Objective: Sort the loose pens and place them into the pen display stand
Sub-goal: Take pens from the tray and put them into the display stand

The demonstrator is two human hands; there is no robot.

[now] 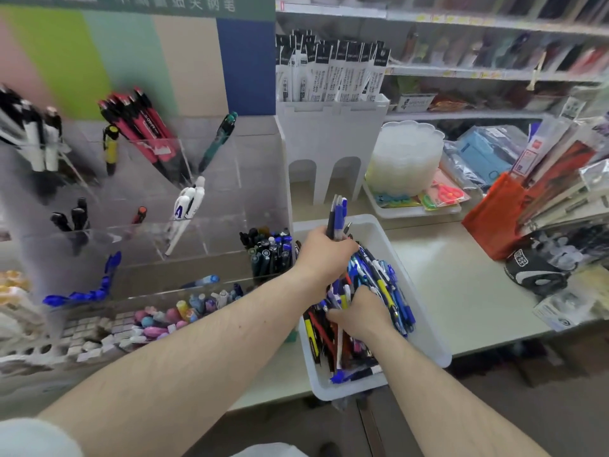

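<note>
My left hand (324, 255) grips a bundle of pens (337, 219) that may slip, while my right hand (357, 311), seemingly pinching one, could scatter the bin (428, 338) pile.

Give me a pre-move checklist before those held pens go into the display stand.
1. Left hand grips the bunch of pens upright: ok.
2. Held bunch is one kind: mostly blue and white, one dark barrel; cannot tell.
3. Right hand is clear of the pile: not ok, its fingers are in the loose pens in the white bin.
4. Clear display stand has free room: ok, several compartments hold few pens.
5. Matching compartment identified: cannot tell.
6. Path from bin to stand unobstructed: ok.
</note>
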